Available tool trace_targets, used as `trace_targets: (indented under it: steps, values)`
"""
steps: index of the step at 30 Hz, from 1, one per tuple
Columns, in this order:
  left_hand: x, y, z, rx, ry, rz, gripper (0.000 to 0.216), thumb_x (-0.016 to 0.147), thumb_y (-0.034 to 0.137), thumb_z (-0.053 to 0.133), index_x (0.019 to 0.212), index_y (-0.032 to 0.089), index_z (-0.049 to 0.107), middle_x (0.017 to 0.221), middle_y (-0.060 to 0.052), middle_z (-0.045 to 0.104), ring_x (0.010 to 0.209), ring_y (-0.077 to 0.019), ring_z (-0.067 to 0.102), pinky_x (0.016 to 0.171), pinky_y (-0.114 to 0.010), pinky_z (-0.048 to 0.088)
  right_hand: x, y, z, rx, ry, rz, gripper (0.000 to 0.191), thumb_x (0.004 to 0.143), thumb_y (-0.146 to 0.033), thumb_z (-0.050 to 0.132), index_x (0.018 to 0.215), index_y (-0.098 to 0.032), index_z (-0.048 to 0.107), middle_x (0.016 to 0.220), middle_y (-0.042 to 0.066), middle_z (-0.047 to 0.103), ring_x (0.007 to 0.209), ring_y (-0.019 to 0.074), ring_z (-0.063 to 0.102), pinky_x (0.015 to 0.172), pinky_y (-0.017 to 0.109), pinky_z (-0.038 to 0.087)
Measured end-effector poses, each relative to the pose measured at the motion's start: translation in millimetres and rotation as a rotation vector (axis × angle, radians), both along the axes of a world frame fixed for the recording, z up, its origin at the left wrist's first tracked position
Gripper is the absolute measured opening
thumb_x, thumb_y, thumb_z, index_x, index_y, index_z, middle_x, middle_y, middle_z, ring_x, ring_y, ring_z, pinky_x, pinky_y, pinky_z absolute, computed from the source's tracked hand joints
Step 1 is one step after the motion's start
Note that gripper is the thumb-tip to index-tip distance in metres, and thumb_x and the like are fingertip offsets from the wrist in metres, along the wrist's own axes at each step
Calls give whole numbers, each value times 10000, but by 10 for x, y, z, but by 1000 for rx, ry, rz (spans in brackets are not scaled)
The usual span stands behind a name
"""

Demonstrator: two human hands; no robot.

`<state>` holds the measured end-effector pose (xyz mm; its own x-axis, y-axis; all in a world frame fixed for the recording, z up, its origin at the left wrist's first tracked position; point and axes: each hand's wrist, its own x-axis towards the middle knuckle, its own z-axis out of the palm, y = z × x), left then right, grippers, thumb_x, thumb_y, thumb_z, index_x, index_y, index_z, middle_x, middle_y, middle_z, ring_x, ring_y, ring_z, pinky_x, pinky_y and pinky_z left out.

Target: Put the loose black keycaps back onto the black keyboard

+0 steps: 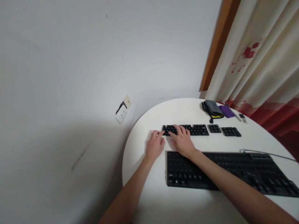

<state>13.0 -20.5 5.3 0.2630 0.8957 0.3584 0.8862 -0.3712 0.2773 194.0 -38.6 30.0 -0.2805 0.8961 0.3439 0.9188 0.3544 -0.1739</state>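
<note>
Loose black keycaps [200,130] lie in grouped rows across the white round table [149,116]. At the left end of these rows is my left hand [155,143], its index fingertip against the end keycaps and its thumb held apart. My right hand [182,140] rests just beside it with fingers spread over the keycaps, and I see nothing gripped in it. Below both hands lies a black keyboard [187,168], partly covered by my right forearm. Its upper left area shows small bare key posts, while keycaps sit along its lower left rows.
At the back right are a grey and black pouch [212,109], a purple cloth [226,111] and a small dark-and-clear object [243,118]. The keyboard's cable [268,153] runs off to the right. A wall socket [121,114] and a curtain [261,62] border the table.
</note>
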Motion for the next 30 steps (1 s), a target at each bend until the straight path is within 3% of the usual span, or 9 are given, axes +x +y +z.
trace_targets:
  steps: [6,10,14,19,30]
  values:
    - [-2,7,7,-2,13,-12,354,917,235,527,1261,284,594,1099,-59,535,985,-197,535,815,-298,505,-74,82,-37,-5,-4,25,334,933,-320,523,1245,-273,633,1469,130,395,1298,330,314,993,504,295]
    - [-20,-7,-16,20,-27,-47,281,914,233,542,1169,267,655,1078,-56,551,966,-194,539,798,-293,504,-108,73,-93,9,18,53,282,936,-225,505,1140,-264,697,1408,117,463,1273,318,328,963,490,299]
    - [-36,-22,-23,42,-94,-82,198,908,231,567,1048,247,704,1045,-56,591,952,-191,539,826,-302,500,-119,53,-114,-16,43,127,281,898,-104,524,995,-253,741,1178,92,614,1127,265,423,886,436,310]
    - [-64,-11,-23,40,-133,-136,172,903,220,586,1012,234,718,1070,-55,641,1025,-205,541,884,-323,490,-98,82,-107,-66,59,175,229,904,-137,553,857,-228,758,920,80,678,959,229,477,794,394,291]
    - [-75,-2,-60,0,-235,-175,206,917,195,558,1042,216,720,1040,-52,714,1003,-205,581,902,-363,491,-45,15,-16,-110,123,133,150,886,-159,602,809,-191,726,885,59,707,925,211,542,799,370,274]
